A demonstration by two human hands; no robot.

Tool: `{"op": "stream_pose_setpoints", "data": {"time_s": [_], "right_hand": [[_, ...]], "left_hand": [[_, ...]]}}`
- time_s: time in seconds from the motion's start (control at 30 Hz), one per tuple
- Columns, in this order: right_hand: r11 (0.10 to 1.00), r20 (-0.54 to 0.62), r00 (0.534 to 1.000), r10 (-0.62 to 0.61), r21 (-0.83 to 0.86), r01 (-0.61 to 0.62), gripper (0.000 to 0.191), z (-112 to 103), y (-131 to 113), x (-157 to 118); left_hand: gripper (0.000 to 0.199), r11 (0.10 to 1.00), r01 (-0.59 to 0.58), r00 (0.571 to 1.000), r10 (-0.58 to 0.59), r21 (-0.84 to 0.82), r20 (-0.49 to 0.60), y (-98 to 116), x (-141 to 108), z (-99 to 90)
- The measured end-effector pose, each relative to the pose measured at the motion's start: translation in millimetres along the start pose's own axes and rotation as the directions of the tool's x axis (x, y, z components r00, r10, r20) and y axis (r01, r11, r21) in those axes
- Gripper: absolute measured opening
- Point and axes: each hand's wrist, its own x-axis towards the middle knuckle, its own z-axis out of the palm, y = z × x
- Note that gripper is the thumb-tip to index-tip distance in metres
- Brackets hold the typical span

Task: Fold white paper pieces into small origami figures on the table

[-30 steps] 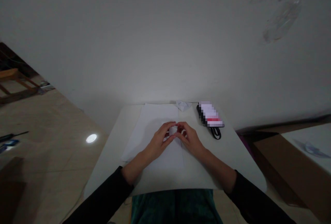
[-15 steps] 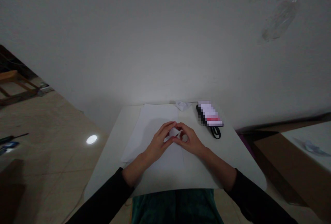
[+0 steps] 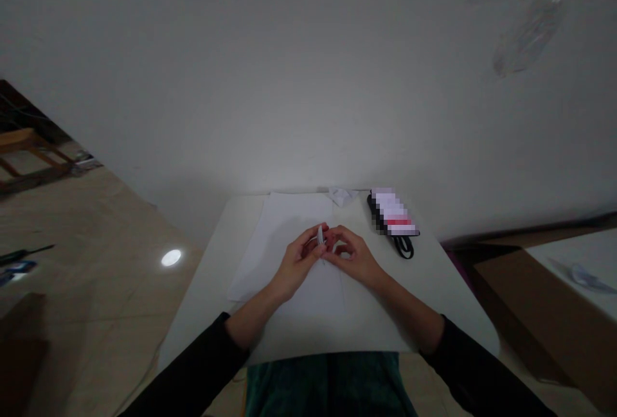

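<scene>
A small piece of folded white paper (image 3: 321, 237) stands nearly edge-on between my hands, above the table's middle. My left hand (image 3: 299, 259) pinches it between thumb and fingertips from the left. From the right, the thumb and fingers of my right hand (image 3: 353, 255) close on the same paper, with a gap inside the curled fingers. The fingertips hide part of the paper. Beneath my hands lie flat white sheets (image 3: 284, 224), spread over the left and middle of the table.
The white table (image 3: 385, 327) stands against a grey wall (image 3: 308, 83). A folded white paper shape (image 3: 342, 196) lies at its back edge. To its right is a phone-like item with a blurred face (image 3: 393, 212) and a black cord loop (image 3: 403, 247). A cardboard box (image 3: 544, 301) sits at the right.
The folded paper has turned from showing its broad, open face to standing narrow and edge-on. My fingers have closed in on it; both hands stay in about the same place.
</scene>
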Motion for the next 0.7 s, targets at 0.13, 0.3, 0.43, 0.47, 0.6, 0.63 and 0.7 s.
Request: {"op": "stream_pose_setpoints", "data": {"time_s": [0.13, 0.3, 0.43, 0.47, 0.6, 0.63, 0.7], "right_hand": [[1.0, -0.009, 1.0, 0.002, 0.018, -0.002, 0.032, 1.2, 2.5, 0.2], [1.0, -0.021, 0.999, -0.026, -0.006, 0.026, 0.03, 3.9, 0.0, -0.9], [0.982, -0.063, 0.993, -0.096, -0.168, 0.084, 0.035, 7.3, -1.2, -3.5], [0.975, -0.082, 0.991, -0.107, -0.202, 0.089, 0.037, 8.1, -0.5, -4.3], [0.967, -0.15, 0.983, -0.102, -0.248, 0.062, 0.037, 9.8, 3.9, -6.8], [0.969, -0.157, 0.983, -0.095, -0.241, 0.056, 0.035, 9.6, 4.6, -7.4], [0.976, -0.162, 0.982, -0.095, -0.208, 0.06, 0.029, 8.6, 4.8, -8.4]], "left_hand": [[0.05, 1.0, -0.01, 1.0, 0.01, -0.004, -0.008, -1.3, 0.8, -1.4], [0.049, 0.997, -0.034, 0.999, 0.034, 0.074, 0.0, -3.6, 1.9, -3.3], [0.044, 0.975, -0.113, 0.993, 0.105, 0.191, 0.054, -6.5, 0.1, -2.4], [0.043, 0.964, -0.141, 0.989, 0.127, 0.226, 0.074, -6.9, -0.7, -1.6], [0.043, 0.915, -0.218, 0.974, 0.183, 0.339, 0.131, -5.6, -2.7, 1.2], [0.045, 0.906, -0.23, 0.972, 0.196, 0.355, 0.13, -4.7, -2.8, 1.5], [0.051, 0.898, -0.24, 0.971, 0.217, 0.368, 0.105, -2.8, -2.8, 0.8]]}}
